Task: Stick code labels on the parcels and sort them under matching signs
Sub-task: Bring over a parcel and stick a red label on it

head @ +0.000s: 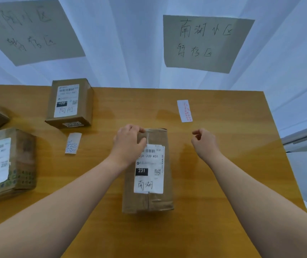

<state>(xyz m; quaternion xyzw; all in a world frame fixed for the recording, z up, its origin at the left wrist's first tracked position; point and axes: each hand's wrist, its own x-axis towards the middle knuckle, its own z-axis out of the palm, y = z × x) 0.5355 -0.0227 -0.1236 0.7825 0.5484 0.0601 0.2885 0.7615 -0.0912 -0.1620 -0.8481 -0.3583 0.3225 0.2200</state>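
At table centre, the 231 parcel (147,170) is being steadied by the curled left hand (129,141); the right hand (203,141) is being held loosely closed, seemingly empty, so the red sticker sheet (184,110) risks being skipped.

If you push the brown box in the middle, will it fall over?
Probably not: the parcel lies flat on its broad side on the table. It would likely slide, since the wood looks smooth and shiny. Its creased cardboard may dent somewhat.

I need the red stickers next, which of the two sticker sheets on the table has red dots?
The white sticker sheet at the far right, under the right-hand paper sign; the other sheet has blue dots.
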